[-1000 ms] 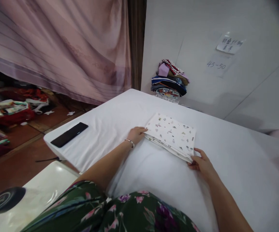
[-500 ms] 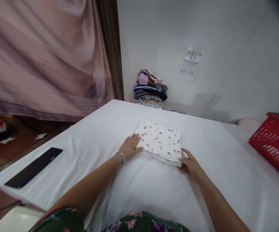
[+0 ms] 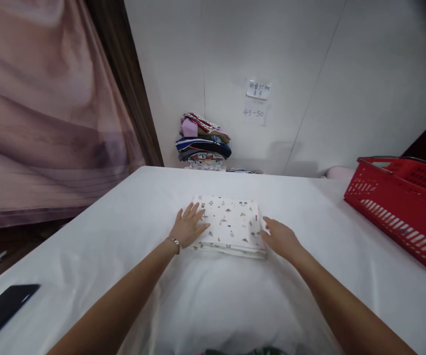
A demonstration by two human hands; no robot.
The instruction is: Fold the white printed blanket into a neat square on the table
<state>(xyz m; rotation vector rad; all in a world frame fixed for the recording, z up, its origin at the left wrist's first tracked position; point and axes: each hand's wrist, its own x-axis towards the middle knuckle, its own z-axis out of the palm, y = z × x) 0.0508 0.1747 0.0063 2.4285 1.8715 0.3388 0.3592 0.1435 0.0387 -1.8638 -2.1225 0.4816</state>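
A big table with a smooth white cover (image 3: 124, 212) stands in front of a pale grey wall (image 3: 168, 64), and a long pink curtain (image 3: 35, 108) hangs on the left. By the wall, just past the far edge, is a tall pile of folded clothes in many colours (image 3: 203, 145). A red plastic basket with slots (image 3: 390, 197) sits on the right, and a flat black thing (image 3: 6, 310) lies near the left corner. The folded white cloth with little printed pictures (image 3: 231, 224) lies flat in the middle. The left hand (image 3: 186, 228) rests on its left side, fingers spread wide, gripping nothing. The right hand (image 3: 281, 239) is at its right edge, thumb and fingers a little apart, with nothing seen between them; I cannot tell if it touches.
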